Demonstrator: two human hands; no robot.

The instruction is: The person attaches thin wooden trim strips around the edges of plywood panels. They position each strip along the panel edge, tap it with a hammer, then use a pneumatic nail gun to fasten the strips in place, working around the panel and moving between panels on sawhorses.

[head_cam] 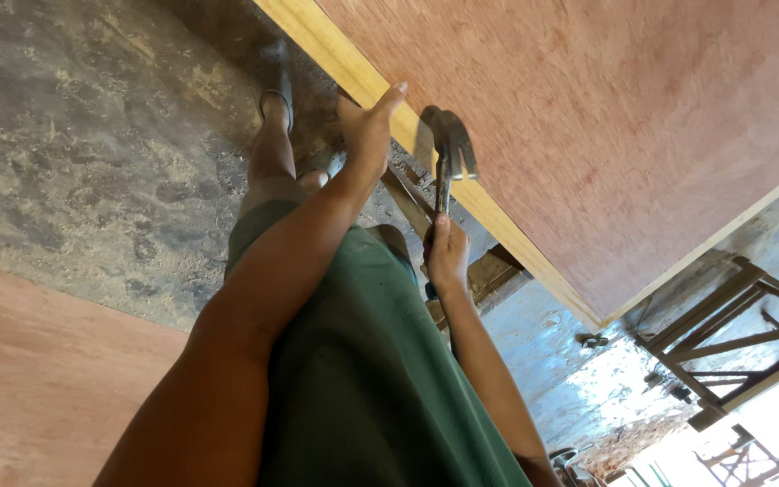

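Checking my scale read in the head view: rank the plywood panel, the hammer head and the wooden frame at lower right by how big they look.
1. plywood panel, by far the largest.
2. wooden frame, though it lies farther off, so unsure.
3. hammer head, smallest, held up by the right hand.

Sawdust-strewn concrete floor bears a plywood panel.

A dusty concrete floor fills the upper left of the frame, another reddish plywood sheet the lower left, and wooden frames the lower right.
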